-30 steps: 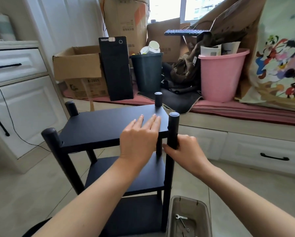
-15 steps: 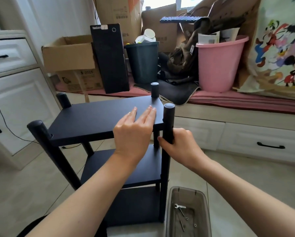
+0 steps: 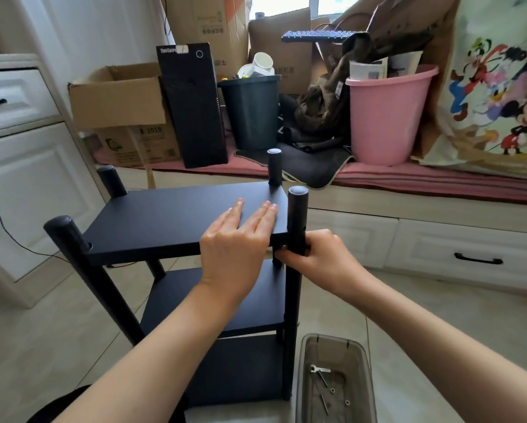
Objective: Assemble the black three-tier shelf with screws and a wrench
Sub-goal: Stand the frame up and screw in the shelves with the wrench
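Black three-tier shelf (image 3: pixel 176 218) standing upright on tiled floor, centre of frame. Left hand (image 3: pixel 237 242) lying flat on top board near its right front corner, fingers straight, released, gripping nothing. Right hand (image 3: pixel 320 257) curling around front right post (image 3: pixel 297 221) just below top board, grasping it. Lower right of frame: clear plastic bin (image 3: pixel 335 343) holding wrench (image 3: pixel 318 369) and loose screws (image 3: pixel 332 390).
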The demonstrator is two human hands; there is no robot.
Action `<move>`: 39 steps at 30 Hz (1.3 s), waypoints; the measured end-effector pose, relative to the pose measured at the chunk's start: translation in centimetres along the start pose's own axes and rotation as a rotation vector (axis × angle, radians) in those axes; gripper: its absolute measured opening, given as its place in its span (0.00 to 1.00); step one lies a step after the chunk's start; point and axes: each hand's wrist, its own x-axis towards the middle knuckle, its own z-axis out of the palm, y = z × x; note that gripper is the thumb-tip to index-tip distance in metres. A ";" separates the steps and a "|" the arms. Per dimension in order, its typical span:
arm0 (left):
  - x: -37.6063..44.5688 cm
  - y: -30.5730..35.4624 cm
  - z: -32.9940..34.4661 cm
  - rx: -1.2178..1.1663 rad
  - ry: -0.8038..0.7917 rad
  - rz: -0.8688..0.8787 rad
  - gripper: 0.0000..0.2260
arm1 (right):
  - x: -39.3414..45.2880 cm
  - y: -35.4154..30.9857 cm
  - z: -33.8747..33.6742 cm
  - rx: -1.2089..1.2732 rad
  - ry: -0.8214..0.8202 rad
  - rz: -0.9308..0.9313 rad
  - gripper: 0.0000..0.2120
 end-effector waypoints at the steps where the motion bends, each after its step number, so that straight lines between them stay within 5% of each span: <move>1: 0.1 -0.1 0.0 -0.016 -0.011 -0.010 0.21 | 0.1 0.1 -0.7 0.085 -0.114 0.043 0.10; 4: 0.0 -0.3 -0.1 -0.085 -0.041 -0.038 0.20 | 0.7 0.2 -3.7 0.607 -0.373 0.303 0.06; 7: -0.3 -0.5 -0.3 -0.095 -0.082 -0.040 0.20 | 1.5 -0.5 -5.0 0.906 -0.407 0.481 0.21; 10: -0.2 -0.5 -0.4 -0.086 -0.112 -0.044 0.20 | 2.2 -2.1 -4.3 0.728 -0.458 0.499 0.37; 15: -0.2 -0.3 -0.6 -0.091 -0.113 -0.038 0.22 | 2.4 -3.5 -4.7 0.639 -0.446 0.500 0.40; 31: 0.4 -0.6 -0.7 -0.119 -0.111 -0.023 0.19 | 2.0 -5.5 -4.0 0.473 -0.232 0.524 0.27; 39: 1.1 -2.6 -4.0 -0.280 -0.287 -0.019 0.24 | 2.2 -4.7 -3.1 0.435 -0.143 0.481 0.27</move>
